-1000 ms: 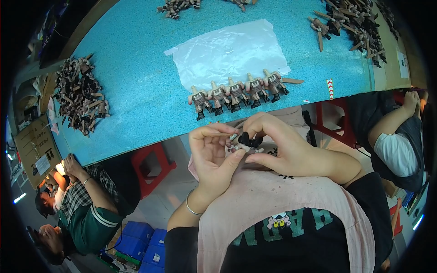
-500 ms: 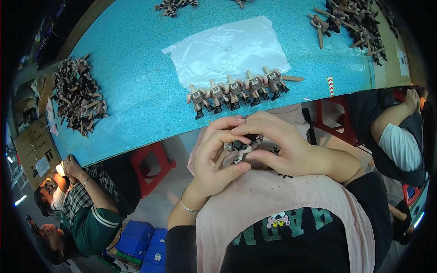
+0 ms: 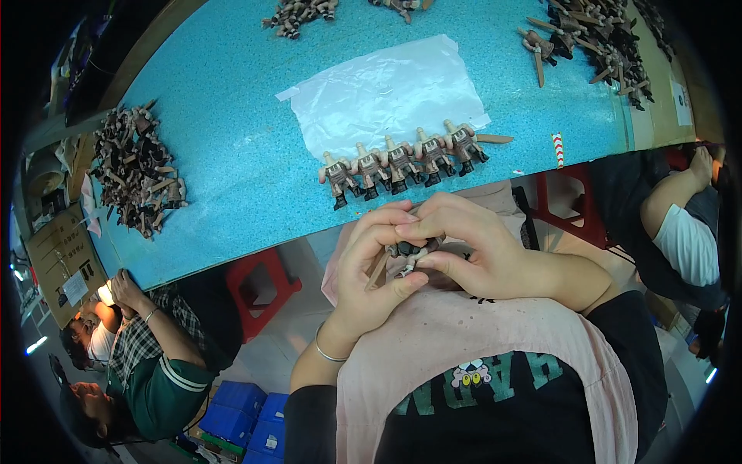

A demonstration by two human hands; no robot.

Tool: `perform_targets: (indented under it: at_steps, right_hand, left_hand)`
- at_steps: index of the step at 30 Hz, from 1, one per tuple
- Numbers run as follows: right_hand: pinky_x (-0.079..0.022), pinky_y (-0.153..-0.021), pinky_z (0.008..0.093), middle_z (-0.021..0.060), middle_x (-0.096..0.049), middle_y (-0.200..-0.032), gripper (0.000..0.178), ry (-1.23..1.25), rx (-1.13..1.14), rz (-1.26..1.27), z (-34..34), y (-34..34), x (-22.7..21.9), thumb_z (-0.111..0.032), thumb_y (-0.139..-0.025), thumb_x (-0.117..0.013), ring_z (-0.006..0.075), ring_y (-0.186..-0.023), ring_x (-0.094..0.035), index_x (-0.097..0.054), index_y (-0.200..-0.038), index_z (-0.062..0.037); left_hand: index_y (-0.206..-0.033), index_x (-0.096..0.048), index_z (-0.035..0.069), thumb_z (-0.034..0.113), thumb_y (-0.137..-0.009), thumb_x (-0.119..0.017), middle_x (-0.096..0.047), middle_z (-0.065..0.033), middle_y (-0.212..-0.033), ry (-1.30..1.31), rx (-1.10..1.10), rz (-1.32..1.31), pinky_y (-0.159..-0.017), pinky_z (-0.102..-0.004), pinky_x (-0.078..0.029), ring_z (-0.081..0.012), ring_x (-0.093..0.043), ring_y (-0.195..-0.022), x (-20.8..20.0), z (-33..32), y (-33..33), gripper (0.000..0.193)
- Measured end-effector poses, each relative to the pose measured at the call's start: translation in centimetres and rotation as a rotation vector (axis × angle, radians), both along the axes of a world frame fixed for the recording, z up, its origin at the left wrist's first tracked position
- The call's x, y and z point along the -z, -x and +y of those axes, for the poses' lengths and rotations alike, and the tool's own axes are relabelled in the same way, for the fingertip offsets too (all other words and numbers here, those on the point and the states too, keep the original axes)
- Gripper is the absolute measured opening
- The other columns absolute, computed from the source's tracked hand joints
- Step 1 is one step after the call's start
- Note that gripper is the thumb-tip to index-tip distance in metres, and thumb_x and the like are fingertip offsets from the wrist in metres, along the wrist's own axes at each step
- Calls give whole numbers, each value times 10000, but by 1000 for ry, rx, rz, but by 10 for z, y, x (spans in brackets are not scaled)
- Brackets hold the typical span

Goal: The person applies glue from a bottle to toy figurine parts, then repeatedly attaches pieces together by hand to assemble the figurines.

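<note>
Close to my body, just off the table's front edge, both hands close round a small toy figure (image 3: pixel 410 251) in black and beige. My left hand (image 3: pixel 369 259) wraps it from one side, and a tan strip-like piece shows by its palm. My right hand (image 3: pixel 471 240) pinches it from the other side with thumb and fingers. The fingers hide much of the figure. Beyond the hands lies a row of several similar figures (image 3: pixel 400 164), with black boots and no visible heads. A tan blade-like piece (image 3: pixel 495 139) sticks out at the row's right end.
A white plastic sheet (image 3: pixel 379 93) lies on the blue table (image 3: pixel 232 170) behind the row. Figure piles stand at the left (image 3: pixel 135 170) and far right (image 3: pixel 603 46), smaller clusters (image 3: pixel 301 15) at the back. Red stools (image 3: pixel 263 294), blue bins (image 3: pixel 236 406) and co-workers flank me.
Both hands stay round the figure, with the fingers shifting slightly and the figure turning a little between them. The row on the table has not been touched.
</note>
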State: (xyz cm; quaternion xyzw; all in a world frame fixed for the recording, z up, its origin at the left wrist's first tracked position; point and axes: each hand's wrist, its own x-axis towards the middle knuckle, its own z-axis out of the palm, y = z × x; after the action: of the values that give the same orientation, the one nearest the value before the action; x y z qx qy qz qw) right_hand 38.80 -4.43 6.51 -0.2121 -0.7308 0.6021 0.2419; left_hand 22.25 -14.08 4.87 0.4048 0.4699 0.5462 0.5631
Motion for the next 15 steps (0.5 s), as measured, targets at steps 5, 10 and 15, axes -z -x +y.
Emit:
perform_targets:
  at_steps: [5,10,15]
  right_hand:
    - [-477,-754,343,117,-591,-948,351,-13,-7,16,1,2,-4,-39,-778,-688,259,-872,-581,-623,-1124,-33]
    - [-457,-759,361,102,-581,-899,324,41,12,50,-2,8,-6,-11,-755,-662,278,-841,-562,-612,-1074,-26]
    - [-441,-894,382,140,-559,-1105,395,25,-101,64,18,29,-22,-21,-781,-654,305,-1056,-541,-571,-1167,-46]
  left_hand:
    - [-1067,-598,0,219,-764,-767,-491,-109,-1201,-5,-22,-27,-1052,-418,-320,-293,-405,-1261,-4,0,0,411]
    - [-1032,-612,7,167,-761,-758,-508,-116,-1172,-15,-8,1,-1023,-412,-354,-295,-438,-1225,-7,-3,6,348]
    - [-1005,-627,16,151,-748,-757,-513,-120,-1172,-117,-16,170,-989,-403,-386,-293,-468,-1193,-21,2,35,318]
